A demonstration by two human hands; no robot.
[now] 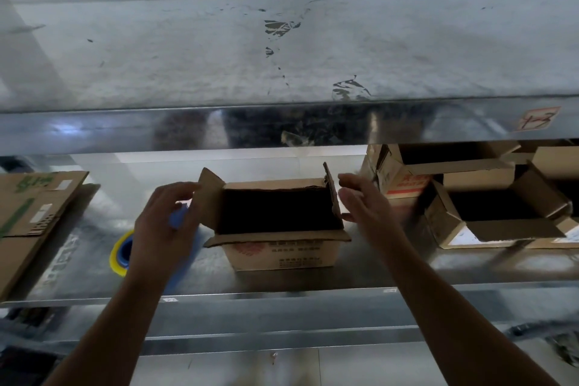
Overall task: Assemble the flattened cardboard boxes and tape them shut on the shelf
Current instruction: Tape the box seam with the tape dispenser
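Observation:
A small cardboard box [280, 252] stands upright on the metal shelf [360, 273], top open, its flaps raised or folded outward. My left hand [163, 226] is at the box's left flap [209, 200], fingertips touching its outer face. My right hand [365, 197] hovers just right of the upright right flap [332, 194], fingers straight and spread. A tape roll [120, 252] with a yellow rim and blue core lies on the shelf left of the box, partly hidden by my left wrist. A blue object [180, 216] shows behind my left hand.
Flattened cardboard [28, 213] lies at the shelf's left end. Several open assembled boxes [488, 213] crowd the right side. An upper shelf [282, 56] with a metal front lip overhangs close above the box.

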